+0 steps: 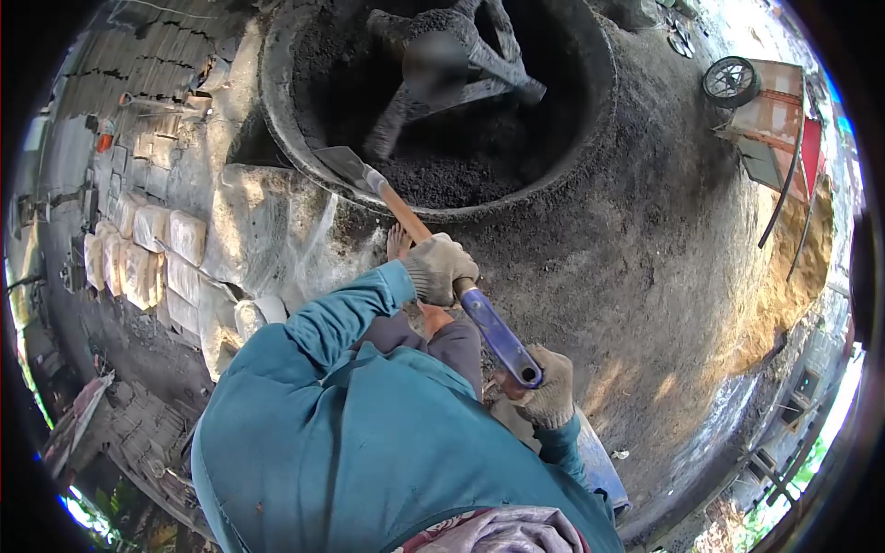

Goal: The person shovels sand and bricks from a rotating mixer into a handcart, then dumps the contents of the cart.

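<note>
Dark mix fills the big pit (516, 205). The shovel (406, 214) blade rests on its rim. Fingers of the left hand (441, 268) and right hand (550, 398) wrap it tight; best to keep the blade flat.

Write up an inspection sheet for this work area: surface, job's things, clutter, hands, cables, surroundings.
Surface: dark, dusty ground around a round mixing pit.
Job's things: shovel, blade at the pit's rim; dark loose material inside the pit.
Clutter: stacked sacks at left; wheelbarrow at upper right.
Hands: left hand gloved, fingers wrapped round the shaft; right hand gloved, at the blue grip end.
Cables: nothing seen.
Surroundings: outdoors, in sunlight; sand heap at right.
</note>
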Demonstrator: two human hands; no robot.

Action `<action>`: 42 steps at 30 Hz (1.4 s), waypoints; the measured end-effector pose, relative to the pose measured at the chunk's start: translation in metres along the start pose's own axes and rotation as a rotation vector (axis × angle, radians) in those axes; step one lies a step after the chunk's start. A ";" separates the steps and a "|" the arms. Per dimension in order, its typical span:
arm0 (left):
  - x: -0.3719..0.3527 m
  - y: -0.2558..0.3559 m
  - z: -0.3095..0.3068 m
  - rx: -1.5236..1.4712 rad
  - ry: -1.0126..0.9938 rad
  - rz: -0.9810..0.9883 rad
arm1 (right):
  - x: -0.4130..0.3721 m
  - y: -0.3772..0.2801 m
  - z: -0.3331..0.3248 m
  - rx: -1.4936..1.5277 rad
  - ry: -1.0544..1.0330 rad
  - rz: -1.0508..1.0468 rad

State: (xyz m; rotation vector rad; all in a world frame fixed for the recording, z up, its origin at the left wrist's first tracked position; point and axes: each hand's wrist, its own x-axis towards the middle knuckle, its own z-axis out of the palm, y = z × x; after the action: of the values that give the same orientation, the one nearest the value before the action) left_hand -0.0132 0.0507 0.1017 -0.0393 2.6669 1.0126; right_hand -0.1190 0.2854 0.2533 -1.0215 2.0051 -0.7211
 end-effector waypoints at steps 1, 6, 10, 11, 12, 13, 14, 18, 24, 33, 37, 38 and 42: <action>0.001 0.007 -0.002 -0.009 0.002 0.008 | -0.006 -0.005 -0.007 -0.015 0.020 -0.022; -0.003 0.034 0.003 -0.083 0.060 0.080 | -0.041 -0.018 -0.023 -0.099 0.109 -0.055; -0.007 0.053 0.001 -0.083 0.074 0.095 | -0.061 -0.021 -0.031 -0.102 0.151 -0.056; -0.008 0.056 0.000 -0.079 0.062 0.097 | -0.064 -0.022 -0.035 -0.091 0.149 -0.052; -0.008 0.060 -0.005 -0.076 0.050 0.099 | -0.066 -0.026 -0.040 -0.104 0.131 -0.021; -0.008 0.064 -0.009 -0.073 0.039 0.101 | -0.068 -0.025 -0.041 -0.128 0.154 -0.023; -0.008 0.068 -0.015 -0.074 0.031 0.110 | -0.070 -0.024 -0.043 -0.151 0.178 -0.025; -0.007 0.075 -0.031 -0.051 -0.005 0.105 | -0.075 -0.021 -0.049 -0.193 0.227 0.007; -0.010 0.067 -0.046 -0.042 0.016 0.138 | -0.072 -0.036 -0.050 -0.168 0.249 0.094; -0.023 -0.003 -0.068 -0.071 0.111 0.149 | 0.002 -0.083 -0.021 -0.109 0.146 0.012; -0.030 -0.103 -0.040 -0.108 0.128 0.085 | 0.086 -0.075 0.049 -0.002 -0.008 0.073; -0.035 -0.140 -0.024 -0.128 0.191 0.037 | 0.116 -0.037 0.097 0.022 -0.058 0.036; -0.093 -0.267 0.067 -0.424 0.233 -0.866 | 0.295 0.034 0.300 0.050 -0.364 -0.001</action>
State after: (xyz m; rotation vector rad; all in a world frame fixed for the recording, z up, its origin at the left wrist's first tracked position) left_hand 0.1267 -0.1140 -0.0928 -1.3232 2.1433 1.2406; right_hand -0.0021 0.0131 -0.0474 -1.0414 1.6645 -0.5381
